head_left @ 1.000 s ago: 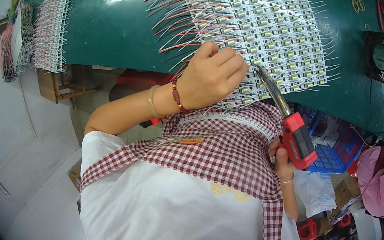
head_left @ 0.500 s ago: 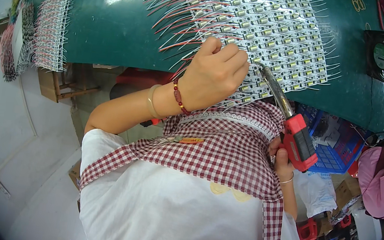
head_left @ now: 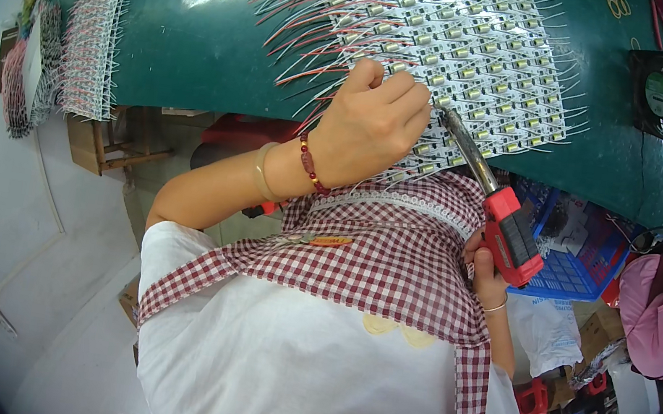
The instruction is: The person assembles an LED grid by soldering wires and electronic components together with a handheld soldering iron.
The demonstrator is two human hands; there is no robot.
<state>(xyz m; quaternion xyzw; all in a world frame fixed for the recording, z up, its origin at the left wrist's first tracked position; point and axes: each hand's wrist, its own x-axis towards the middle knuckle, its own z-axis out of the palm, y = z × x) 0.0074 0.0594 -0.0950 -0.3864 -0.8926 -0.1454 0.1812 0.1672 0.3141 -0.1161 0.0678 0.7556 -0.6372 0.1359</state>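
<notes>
The right hand (head_left: 486,267) grips a red-and-black soldering iron (head_left: 508,232), its metal tip over the sheet of white, wired circuit boards (head_left: 481,50) on the green table (head_left: 189,47). The left hand (head_left: 372,128) is curled above these boards; whether its hidden fingertips pinch something, I cannot tell.

White shirt (head_left: 285,353), checked apron (head_left: 397,280), bracelet (head_left: 309,165), seemingly silver bangle (head_left: 495,308).

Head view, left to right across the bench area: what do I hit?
Small wired-board panel → left hand → red-and-black soldering iron → black fan.
</notes>
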